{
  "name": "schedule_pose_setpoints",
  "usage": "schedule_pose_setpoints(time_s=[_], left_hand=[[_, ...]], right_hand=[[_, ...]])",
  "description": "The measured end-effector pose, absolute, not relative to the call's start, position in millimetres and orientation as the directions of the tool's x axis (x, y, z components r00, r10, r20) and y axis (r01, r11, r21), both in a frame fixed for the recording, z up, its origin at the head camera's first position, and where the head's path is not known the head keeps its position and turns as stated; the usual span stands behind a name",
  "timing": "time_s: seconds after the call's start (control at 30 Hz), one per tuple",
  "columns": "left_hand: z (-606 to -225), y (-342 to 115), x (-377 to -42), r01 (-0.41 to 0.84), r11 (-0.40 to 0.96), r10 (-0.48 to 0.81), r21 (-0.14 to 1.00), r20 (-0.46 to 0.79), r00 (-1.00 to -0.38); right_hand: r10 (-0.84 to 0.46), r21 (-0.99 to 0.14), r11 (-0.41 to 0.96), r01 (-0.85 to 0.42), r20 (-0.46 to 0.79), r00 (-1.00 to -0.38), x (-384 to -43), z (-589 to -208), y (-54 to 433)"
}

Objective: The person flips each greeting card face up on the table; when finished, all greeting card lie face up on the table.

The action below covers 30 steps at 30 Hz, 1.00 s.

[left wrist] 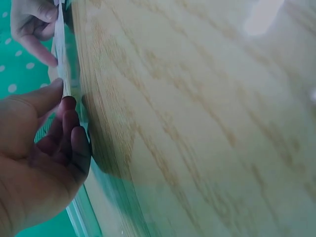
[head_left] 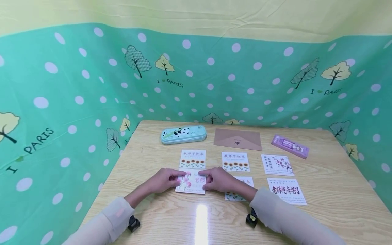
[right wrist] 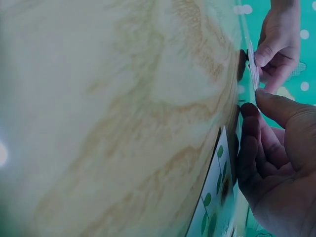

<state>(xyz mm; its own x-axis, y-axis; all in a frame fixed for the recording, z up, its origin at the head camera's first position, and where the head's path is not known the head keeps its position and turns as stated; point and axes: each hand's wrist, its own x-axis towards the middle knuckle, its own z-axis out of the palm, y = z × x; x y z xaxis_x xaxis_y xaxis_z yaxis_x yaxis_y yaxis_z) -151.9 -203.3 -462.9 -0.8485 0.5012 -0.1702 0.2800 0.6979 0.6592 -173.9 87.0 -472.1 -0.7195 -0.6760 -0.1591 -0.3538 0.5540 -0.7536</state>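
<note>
Both hands pinch a square greeting card (head_left: 190,183) with pink flowers and red Chinese characters, one at each side edge. My left hand (head_left: 164,180) has its thumb and fingertips on the left edge; my right hand (head_left: 221,179) grips the right edge. In the left wrist view, the left hand (left wrist: 44,143) holds the card's thin edge between thumb and fingers. The right wrist view shows the right hand (right wrist: 281,148) pinching the card (right wrist: 253,64) from its side. Just behind it lies a sunflower card (head_left: 193,159), its lower part overlapped by the held card.
Another sunflower card (head_left: 235,161) lies to the right, and a third (head_left: 234,196) is partly under the right forearm. Further right are a plum-blossom card (head_left: 277,165) and a red-lettered card (head_left: 286,191). Behind stand a panda pencil tin (head_left: 183,134), brown envelope (head_left: 237,139) and purple box (head_left: 290,146).
</note>
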Motion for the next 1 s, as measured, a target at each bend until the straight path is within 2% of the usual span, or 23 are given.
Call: schedule_pose_setpoints(time_s=[0.37, 0.57, 1.0], left_hand=[[-464.9, -201.3, -152.4, 0.284, 0.703, 0.519, 0.652, -0.199, -0.831], [-468.4, -199.6, -153.3, 0.296, 0.709, 0.519, 0.640, -0.190, -0.833], [-462.1, -199.4, -156.8, 0.307, 0.721, 0.530, 0.621, -0.210, -0.821]], right_hand=[[-0.666, -0.725, 0.593, -0.350, -0.198, -0.719, -171.7, -470.2, 83.2], [-0.681, -0.693, 0.597, -0.404, -0.172, -0.712, -170.5, -469.6, 82.2], [-0.703, -0.708, 0.569, -0.419, -0.154, -0.694, -168.1, -467.1, 92.0]])
